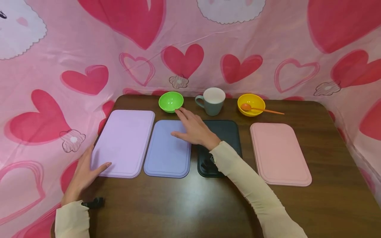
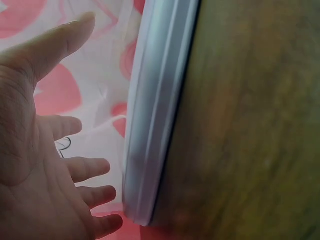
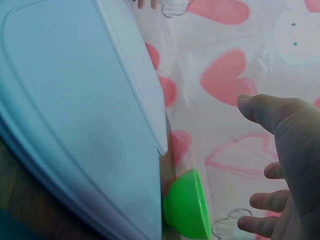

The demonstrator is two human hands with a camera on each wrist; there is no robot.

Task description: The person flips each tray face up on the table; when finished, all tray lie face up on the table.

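Observation:
My right hand (image 1: pixel 196 128) hovers with extended fingers above the blue-violet cutting board (image 1: pixel 168 152) and the black board (image 1: pixel 229 132). Its fingertips reach the near rim of a green bowl (image 1: pixel 171 101); whether they touch it, I cannot tell. In the right wrist view the thumb and fingers are spread beside the bowl (image 3: pixel 186 207), with nothing between them. At the left, my left hand (image 1: pixel 84 172) is by the lower left edge of the lilac board (image 1: pixel 125 142), fingers apart and thumb over its corner. The left wrist view shows the palm (image 2: pixel 30 160) holding nothing.
Behind the boards stand a grey-blue mug (image 1: pixel 212 102) and a yellow bowl (image 1: pixel 248 112) with an orange spoon (image 1: pixel 268 111) lying across it. A pink board (image 1: pixel 279 153) lies at the right of the brown table (image 1: pixel 184 208). Heart-patterned cloth (image 1: pixel 184 29) hangs behind and beside the table.

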